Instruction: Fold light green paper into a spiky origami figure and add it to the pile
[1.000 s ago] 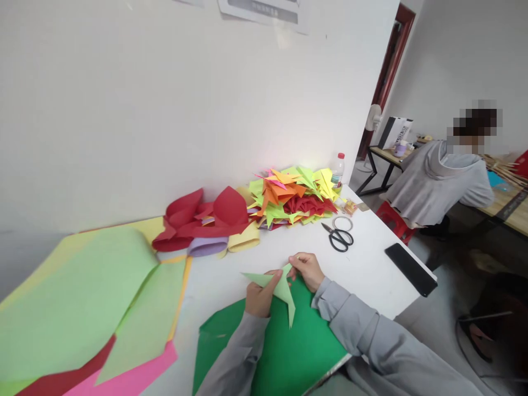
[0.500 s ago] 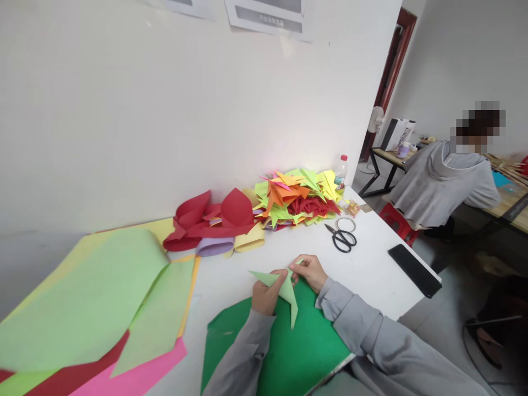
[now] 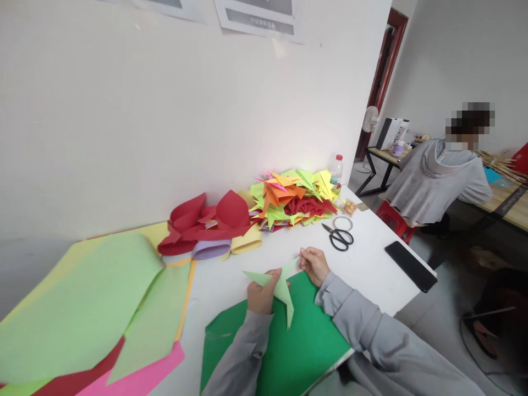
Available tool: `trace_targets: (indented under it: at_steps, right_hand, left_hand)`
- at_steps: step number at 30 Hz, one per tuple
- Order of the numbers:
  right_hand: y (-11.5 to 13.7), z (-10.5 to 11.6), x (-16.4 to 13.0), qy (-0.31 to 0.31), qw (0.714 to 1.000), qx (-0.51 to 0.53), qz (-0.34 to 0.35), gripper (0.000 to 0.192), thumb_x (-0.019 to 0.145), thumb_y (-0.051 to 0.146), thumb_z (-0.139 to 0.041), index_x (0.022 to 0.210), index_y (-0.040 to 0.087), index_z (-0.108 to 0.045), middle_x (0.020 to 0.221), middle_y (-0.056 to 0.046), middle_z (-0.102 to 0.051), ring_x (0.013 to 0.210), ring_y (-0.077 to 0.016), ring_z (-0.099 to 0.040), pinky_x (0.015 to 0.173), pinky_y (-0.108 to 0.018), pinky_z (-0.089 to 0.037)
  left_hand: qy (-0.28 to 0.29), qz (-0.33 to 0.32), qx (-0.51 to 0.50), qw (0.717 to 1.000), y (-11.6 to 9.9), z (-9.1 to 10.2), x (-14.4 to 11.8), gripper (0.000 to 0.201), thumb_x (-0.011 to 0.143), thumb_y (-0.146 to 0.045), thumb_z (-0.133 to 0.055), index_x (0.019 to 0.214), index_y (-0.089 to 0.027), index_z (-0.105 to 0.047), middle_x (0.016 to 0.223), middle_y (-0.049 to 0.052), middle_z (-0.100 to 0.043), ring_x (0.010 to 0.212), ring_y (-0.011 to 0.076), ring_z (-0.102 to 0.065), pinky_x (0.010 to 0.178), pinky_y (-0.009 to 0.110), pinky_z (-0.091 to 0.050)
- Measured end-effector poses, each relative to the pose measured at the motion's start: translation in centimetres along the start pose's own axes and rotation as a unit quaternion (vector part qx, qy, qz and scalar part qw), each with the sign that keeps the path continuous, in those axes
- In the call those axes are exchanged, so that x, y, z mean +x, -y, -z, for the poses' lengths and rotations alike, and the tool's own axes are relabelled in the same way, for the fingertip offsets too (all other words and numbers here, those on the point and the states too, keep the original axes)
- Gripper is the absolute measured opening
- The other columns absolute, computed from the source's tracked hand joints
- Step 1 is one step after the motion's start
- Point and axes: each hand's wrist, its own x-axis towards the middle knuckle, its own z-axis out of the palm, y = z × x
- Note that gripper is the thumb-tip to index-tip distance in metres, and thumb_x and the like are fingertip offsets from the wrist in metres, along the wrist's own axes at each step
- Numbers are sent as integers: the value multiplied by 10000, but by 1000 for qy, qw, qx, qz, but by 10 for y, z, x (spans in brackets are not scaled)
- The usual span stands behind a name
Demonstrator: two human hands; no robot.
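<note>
A folded light green paper figure (image 3: 281,287) with several pointed flaps is held over the white table (image 3: 371,264). My left hand (image 3: 260,296) grips its middle from below. My right hand (image 3: 315,264) pinches the upper right tip and holds it out to the right. Beneath both hands lies a dark green sheet (image 3: 284,346) at the table's near edge.
A pile of folded paper figures (image 3: 295,197) in many colours sits by the wall, with a bottle (image 3: 336,171) behind it. Black scissors (image 3: 339,236), a tape ring (image 3: 342,223) and a phone (image 3: 410,266) lie to the right. Large coloured sheets (image 3: 86,308) and red rolls (image 3: 206,220) lie left. A person sits at another table (image 3: 509,201).
My right hand has drawn the paper's upper tip out to the right, away from my left hand. The camera view shifted slightly.
</note>
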Motion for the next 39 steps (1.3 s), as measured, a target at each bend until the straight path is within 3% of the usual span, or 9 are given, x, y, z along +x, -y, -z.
trace_targets:
  at_steps: [4,9,19,23,26,29,33,39]
  right_hand:
    - [1,-1,1,5,1000,-11,-10,472,642,610,-726,653,158,-588,435,41,-573,353,-64,-464,387,-188,-351]
    - [-2,-12,-6,48,997,-53,-25,443,540,506,-832,551,147,-573,395,11,-590,293,-65,-447,330,-172,-276]
    - [-1,-4,-1,15,999,-18,-29,435,542,464,-841,506,162,-531,396,25,-575,296,-58,-424,327,-178,-291]
    - [3,0,3,2,1000,4,-19,464,573,534,-808,541,165,-529,402,40,-555,323,-51,-436,350,-170,-319]
    - [3,-5,-1,32,999,-1,-38,497,622,622,-739,644,145,-598,448,9,-597,351,-75,-496,375,-186,-378]
    - [-2,-16,-8,69,996,-20,-57,472,549,549,-819,619,142,-591,443,-1,-611,346,-95,-519,366,-196,-392]
    - [-9,-25,-11,63,996,-25,-52,446,528,482,-850,570,176,-528,353,59,-533,290,-76,-437,323,-185,-347]
    - [-8,-25,-11,60,996,-36,-46,426,532,476,-843,566,178,-540,358,56,-543,294,-74,-431,323,-186,-319]
  left_hand:
    - [-2,-3,4,1000,1,0,2,424,606,-542,-738,722,-135,-720,471,39,-659,412,215,-615,414,309,-501]
    - [9,-15,14,1000,2,-4,1,335,601,-502,-750,661,-175,-710,453,30,-649,399,199,-605,408,290,-487]
    - [-3,-7,3,1000,4,-6,1,366,604,-514,-746,689,-159,-713,463,48,-658,395,208,-609,409,299,-495]
    - [-10,-6,-6,1000,4,-2,3,368,615,-510,-741,689,-151,-711,459,35,-655,392,209,-607,405,307,-500]
    - [-11,-14,-13,1000,3,-2,5,370,608,-509,-746,663,-144,-714,469,40,-659,402,209,-611,405,304,-498]
    - [-6,-22,-15,1000,4,-4,6,347,584,-493,-768,652,-156,-720,485,35,-667,428,201,-624,438,295,-515]
    - [8,-17,-17,1000,7,-6,8,361,605,-518,-746,627,-160,-711,500,46,-674,460,210,-638,458,307,-524]
    - [22,0,-28,999,10,-6,12,361,643,-503,-705,566,-152,-671,458,56,-647,431,214,-618,410,309,-492]
